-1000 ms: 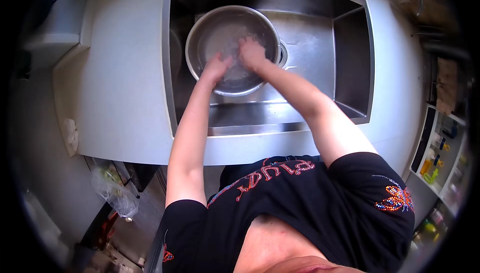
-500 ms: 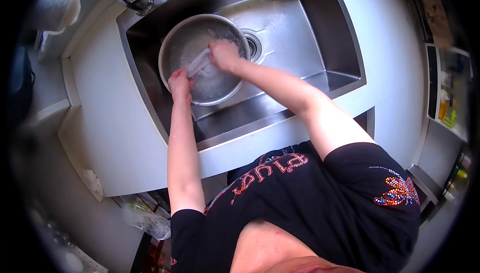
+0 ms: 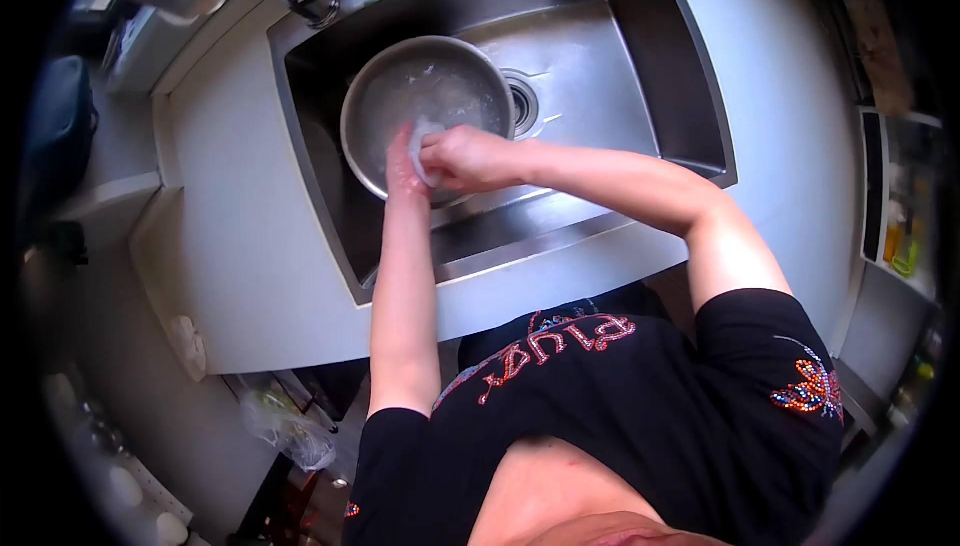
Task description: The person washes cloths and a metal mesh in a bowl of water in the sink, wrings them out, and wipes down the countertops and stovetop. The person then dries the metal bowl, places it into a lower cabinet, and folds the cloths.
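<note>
Over a round, silver-coloured metal basin [image 3: 374, 98], a white cloth [image 3: 424, 128] is clenched by the right hand [image 3: 470, 158] against the left hand [image 3: 402, 162], whose grip cannot be told; rubbing seems underway, steady pressure needed next.

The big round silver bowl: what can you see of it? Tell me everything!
The round, silver-grey, metal-looking bowl is wide and open, with a paler rim. It looks upright, in the left part of the rectangular steel sink, beside the round metal drain. Inside is what looks like cloudy water. Over its near side, the bare right hand holds a white cloth against the bare left hand.
</note>
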The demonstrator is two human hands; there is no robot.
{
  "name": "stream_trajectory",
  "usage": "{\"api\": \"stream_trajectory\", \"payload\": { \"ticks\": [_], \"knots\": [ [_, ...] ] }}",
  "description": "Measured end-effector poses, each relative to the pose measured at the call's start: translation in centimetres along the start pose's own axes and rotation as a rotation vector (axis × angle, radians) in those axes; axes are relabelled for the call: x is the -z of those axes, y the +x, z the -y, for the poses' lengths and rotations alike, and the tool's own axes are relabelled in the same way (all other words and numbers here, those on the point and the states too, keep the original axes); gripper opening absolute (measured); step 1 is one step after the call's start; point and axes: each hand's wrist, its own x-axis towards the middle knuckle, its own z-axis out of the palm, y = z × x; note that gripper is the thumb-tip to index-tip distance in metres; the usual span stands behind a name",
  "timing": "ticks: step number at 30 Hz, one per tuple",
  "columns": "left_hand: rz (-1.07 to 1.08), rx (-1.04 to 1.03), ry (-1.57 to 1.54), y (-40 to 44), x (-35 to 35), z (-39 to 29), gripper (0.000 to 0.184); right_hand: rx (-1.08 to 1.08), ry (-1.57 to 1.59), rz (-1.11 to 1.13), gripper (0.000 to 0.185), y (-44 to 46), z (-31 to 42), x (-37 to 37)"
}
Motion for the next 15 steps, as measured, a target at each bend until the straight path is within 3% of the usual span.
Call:
{"api": "stream_trajectory", "payload": {
  "ticks": [2,4,6,8,9,10,11,12,13,15],
  "knots": [
    [0.117,0.154,-0.157,1.2,0.7,1.3,0.049,0.067,-0.121,0.133,0.021,-0.2,2.4,2.3],
    [0.203,0.167,-0.143,-3.4,-2.8,-0.3,0.053,-0.150,0.033,0.312,0.026,0.8,3.4,5.3],
    [0.289,0.168,-0.130,-6.5,-5.6,-1.0,0.059,-0.238,0.128,0.123,0.031,2.1,-0.9,6.2],
    [0.484,0.183,-0.187,-6.6,-6.1,-0.3,0.062,-0.402,0.453,0.096,0.033,2.5,-4.6,6.0],
    [0.586,0.182,-0.211,-6.4,-6.3,-0.2,0.064,-0.527,0.714,-0.086,0.035,2.1,-7.4,4.1],
    [0.630,0.173,-0.231,-5.9,-6.1,0.3,0.058,-0.474,1.105,-0.064,0.037,1.6,-12.0,2.1],
    [0.639,0.078,-0.145,-6.5,-6.5,0.3,0.055,-0.298,1.285,0.135,0.041,1.3,-7.5,2.7],
    [0.641,-0.017,-0.060,-7.3,-6.8,0.3,0.054,-0.167,1.380,0.239,0.047,1.5,-6.9,2.4],
    [0.678,0.026,-0.114,-6.9,-6.6,0.9,0.052,-0.110,1.339,0.242,0.052,1.6,-5.2,2.5],
    [0.739,0.072,-0.207,-7.7,-7.7,0.7,0.042,-0.154,1.437,0.162,0.049,0.9,-0.6,3.5]
  ]
}}
